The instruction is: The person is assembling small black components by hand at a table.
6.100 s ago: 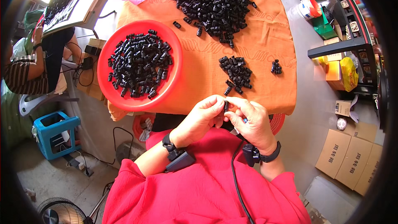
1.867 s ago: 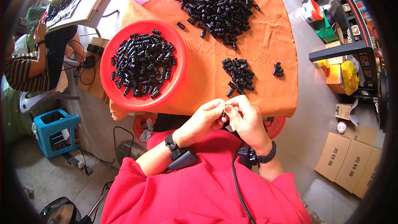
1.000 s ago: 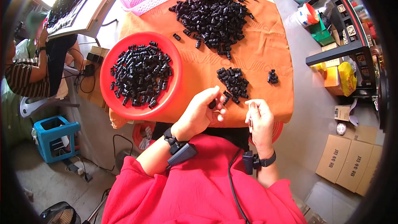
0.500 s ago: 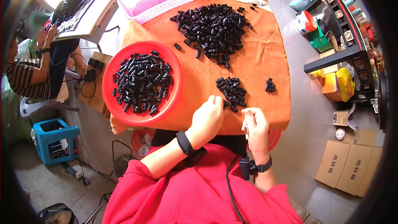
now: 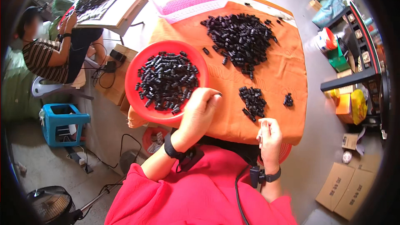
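My left hand [image 5: 201, 109] is closed beside the right rim of the red basin [image 5: 131, 100]. A small black piece just shows at its fingertips. Inside the basin lie many small black cylindrical plastic pieces [image 5: 166, 81]. My right hand [image 5: 271, 138] is held at the table's front edge, fingers pinched together; what they hold, if anything, is too small to name. Just beyond it on the orange cloth [image 5: 225, 121] sits a small heap of the black pieces [image 5: 253, 101]. A few more pieces [image 5: 288, 99] form a cluster to its right.
Farther back lies a large heap of black pieces [image 5: 239, 37], with a pink plastic basket [image 5: 191, 8] behind it. At the left, a person [image 5: 50, 54] works at another table. A blue stool [image 5: 64, 121] and a fan [image 5: 52, 204] stand left; cardboard boxes [image 5: 346, 189] lie right.
My left hand has moved left from the small heap to the basin's rim. My right hand stays pinched near the table edge. The whole view has shifted a little.
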Demonstrator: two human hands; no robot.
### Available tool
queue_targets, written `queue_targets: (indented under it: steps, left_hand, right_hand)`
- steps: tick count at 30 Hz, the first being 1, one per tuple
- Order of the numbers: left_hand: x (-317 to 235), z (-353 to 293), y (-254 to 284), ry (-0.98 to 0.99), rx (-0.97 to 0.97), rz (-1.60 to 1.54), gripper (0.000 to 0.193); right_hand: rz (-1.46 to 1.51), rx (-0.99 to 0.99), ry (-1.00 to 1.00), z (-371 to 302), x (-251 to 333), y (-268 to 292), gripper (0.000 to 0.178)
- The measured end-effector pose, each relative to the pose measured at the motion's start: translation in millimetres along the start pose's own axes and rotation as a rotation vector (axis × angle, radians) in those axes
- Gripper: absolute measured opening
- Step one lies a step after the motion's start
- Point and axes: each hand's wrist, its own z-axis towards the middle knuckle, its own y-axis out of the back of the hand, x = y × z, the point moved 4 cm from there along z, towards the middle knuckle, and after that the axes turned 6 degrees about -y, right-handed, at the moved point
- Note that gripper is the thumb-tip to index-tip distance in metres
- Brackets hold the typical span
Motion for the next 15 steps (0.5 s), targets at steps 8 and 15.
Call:
queue_targets:
  steps: [8, 15]
  left_hand:
    - [15.1, 24.4, 65.7, -0.130, -0.266, 0.613, 0.010]
    - [1.0, 13.2, 45.1, -0.171, -0.177, 0.426, 0.011]
  right_hand:
    - [-0.018, 0.037, 0.010, -2.8, 2.0, -7.1, 0.016]
    - [-0.034, 0.032, 0.040, -4.6, 4.1, -2.9, 0.013]
